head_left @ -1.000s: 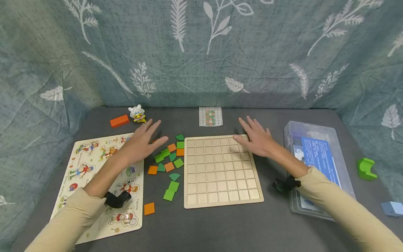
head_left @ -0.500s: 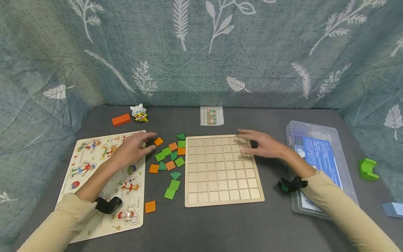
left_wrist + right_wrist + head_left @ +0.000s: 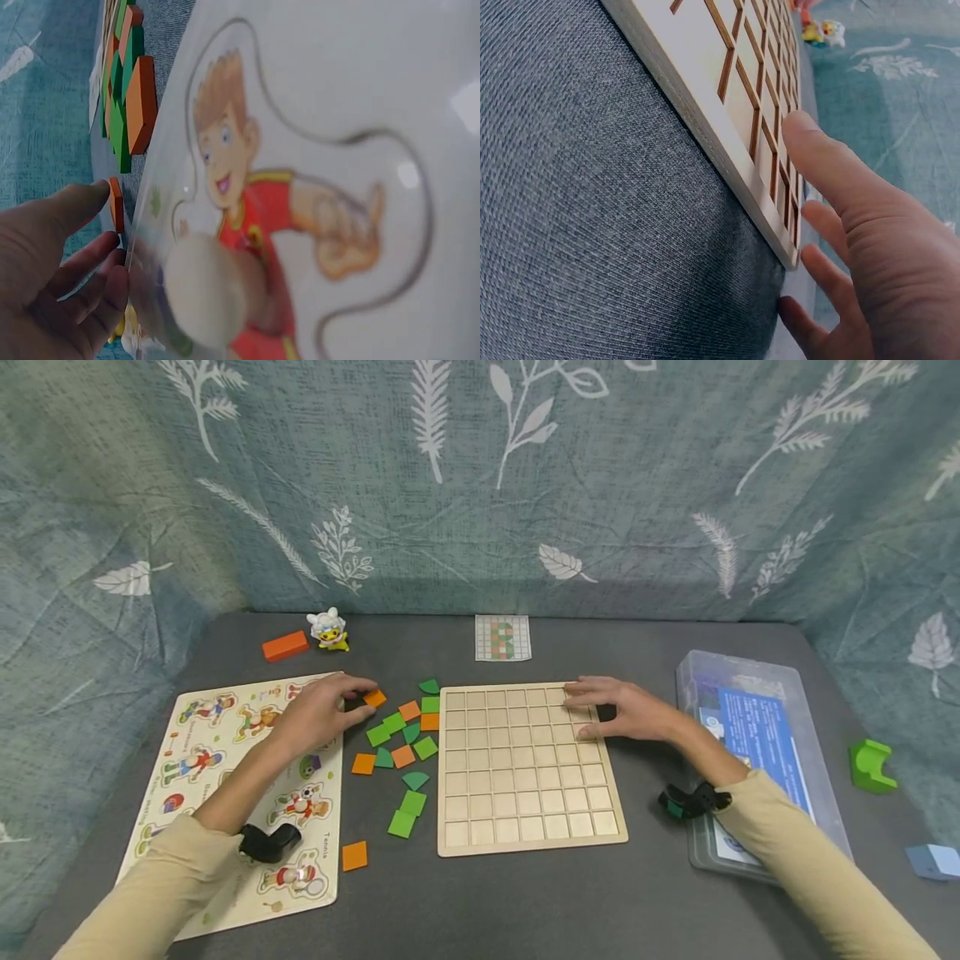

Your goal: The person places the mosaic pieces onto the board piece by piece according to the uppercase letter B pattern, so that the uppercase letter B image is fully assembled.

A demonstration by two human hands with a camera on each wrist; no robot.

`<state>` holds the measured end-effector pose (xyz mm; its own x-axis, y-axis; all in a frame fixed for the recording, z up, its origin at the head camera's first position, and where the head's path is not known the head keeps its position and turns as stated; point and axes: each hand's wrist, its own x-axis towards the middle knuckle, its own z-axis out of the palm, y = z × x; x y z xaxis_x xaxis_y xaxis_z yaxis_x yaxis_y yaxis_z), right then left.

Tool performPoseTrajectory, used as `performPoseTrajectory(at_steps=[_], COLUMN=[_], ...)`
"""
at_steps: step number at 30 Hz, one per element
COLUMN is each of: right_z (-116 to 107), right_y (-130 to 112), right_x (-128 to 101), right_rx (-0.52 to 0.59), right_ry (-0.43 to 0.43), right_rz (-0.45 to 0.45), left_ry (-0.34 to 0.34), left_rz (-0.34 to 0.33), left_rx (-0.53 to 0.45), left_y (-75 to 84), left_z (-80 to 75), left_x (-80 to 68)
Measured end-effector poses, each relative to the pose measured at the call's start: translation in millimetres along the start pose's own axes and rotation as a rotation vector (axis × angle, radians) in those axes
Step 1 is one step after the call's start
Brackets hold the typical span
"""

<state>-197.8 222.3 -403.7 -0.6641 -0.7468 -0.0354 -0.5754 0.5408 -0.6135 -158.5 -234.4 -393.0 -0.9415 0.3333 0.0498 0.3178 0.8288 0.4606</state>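
My left hand (image 3: 318,714) reaches over the upper right corner of a wooden picture puzzle board (image 3: 327,793). Its thumb and fingers stand either side of an orange square tile (image 3: 375,697), which lies on the table; in the left wrist view a gap shows between the fingers and this tile (image 3: 116,206). To the right, my right hand (image 3: 626,708) is over the top right corner of a wooden grid board (image 3: 517,760), fingers spread and loosely bent, holding nothing. Whether its fingertips touch the board is hard to tell.
Several orange and green tiles (image 3: 403,756) lie between the two boards. A small printed pattern card (image 3: 502,637) is at the back. Also around are a toy figure (image 3: 328,629), a red block (image 3: 286,646), a clear plastic box (image 3: 765,760), a green block (image 3: 872,766) and a blue block (image 3: 933,862).
Both hands have drawn their outstretched fingers in and lowered. The left hand has come around the orange tile, which has not visibly moved. The right hand stays at the grid board's corner.
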Motion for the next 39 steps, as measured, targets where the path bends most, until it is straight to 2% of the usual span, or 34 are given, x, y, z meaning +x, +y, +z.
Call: performPoseTrajectory(at_steps=[10,19,32,36,39], right_z=[1,2,2,2,2], right_y=[1,2,6,6,5], right_x=[-2,-2,-3,-2,-2], right_rx=[0.021,0.004,-0.045,-0.06,-0.064], right_ry=[-0.019,0.003,-0.004,-0.01,-0.009], right_rz=[-0.043,-0.057,-0.079,-0.084,-0.076], left_ry=[-0.011,0.0,-0.012,0.025,0.041], left_rz=[-0.025,-0.022,0.01,0.031,0.067], left_rx=[0.089,0.153,0.14,0.078,0.014], left_y=[4.3,8.4,11.9,15.3,23.5], left_z=[1.7,2.3,0.6,2.1,7.0], left_x=[1.9,1.5,6.8,10.4,14.4])
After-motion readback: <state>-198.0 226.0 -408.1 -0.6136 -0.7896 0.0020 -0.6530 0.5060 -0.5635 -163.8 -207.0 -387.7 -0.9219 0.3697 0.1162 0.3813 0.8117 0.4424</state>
